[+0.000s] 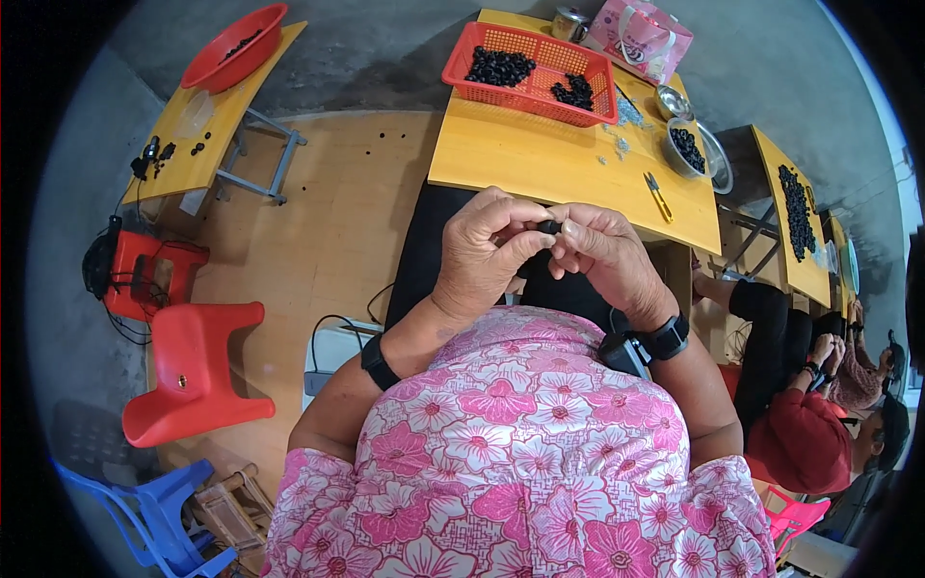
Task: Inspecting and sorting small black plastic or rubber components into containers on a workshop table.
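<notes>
A small round black part (pixel 548 227), too small to name further, is pinched between my two hands above my lap, close to the table's near edge. The fingertips of my left hand (pixel 489 246) press on it from the left. My right hand (pixel 607 252) grips it from the other side with thumb and forefinger. On the wooden table (pixel 540 159) in front lies a pair of yellow-handled snips (pixel 659 197). A red plastic basket (pixel 530 72) farther back holds two heaps of similar black parts. To its right, a bowl (pixel 672 159) holds more of them.
Small clear bits (pixel 621 146) lie scattered beside the basket. A pink bag (pixel 641 39) and a metal bowl (pixel 673 101) stand at the back. Red stools (pixel 193 371) stand to the left. A person in a red top (pixel 805 443) sits to the right, near another table (pixel 795 217).
</notes>
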{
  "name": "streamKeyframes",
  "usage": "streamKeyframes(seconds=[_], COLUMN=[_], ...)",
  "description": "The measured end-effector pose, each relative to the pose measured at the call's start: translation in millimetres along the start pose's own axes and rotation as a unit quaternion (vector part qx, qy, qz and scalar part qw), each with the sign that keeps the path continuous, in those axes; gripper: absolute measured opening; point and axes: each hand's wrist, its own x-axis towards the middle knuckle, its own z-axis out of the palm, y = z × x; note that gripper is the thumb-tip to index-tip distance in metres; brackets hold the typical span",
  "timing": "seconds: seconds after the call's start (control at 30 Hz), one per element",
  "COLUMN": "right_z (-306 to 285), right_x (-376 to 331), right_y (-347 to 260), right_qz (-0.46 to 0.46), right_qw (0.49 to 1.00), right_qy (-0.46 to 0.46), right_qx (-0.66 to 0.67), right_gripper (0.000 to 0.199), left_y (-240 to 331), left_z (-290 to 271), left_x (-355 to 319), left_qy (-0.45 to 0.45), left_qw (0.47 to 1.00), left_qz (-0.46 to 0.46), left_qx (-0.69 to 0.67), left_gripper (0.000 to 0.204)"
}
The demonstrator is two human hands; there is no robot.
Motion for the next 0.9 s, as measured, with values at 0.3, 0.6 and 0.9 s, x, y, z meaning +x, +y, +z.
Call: streamKeyframes(seconds=[0.3,0.6,0.9], right_z=[-2,-3,7], right_x=[7,7,12], right_y=[7,11,5], right_qz=[0.015,0.016,0.001], right_qw=[0.991,0.994,0.994], right_qy=[-0.053,-0.044,-0.049], right_qx=[0.121,0.096,0.101], right_gripper=[0.025,0.025,0.025], left_y=[-5,0,-4], left_z=[0,-3,-3], left_x=[0,-1,1], left_qy=[0.006,-0.004,0.004], left_qw=[1.0,1.0,0.999], left_qz=[0.002,-0.013,-0.02], left_qx=[-0.007,0.015,-0.033], left_gripper=[0.02,0.02,0.019])
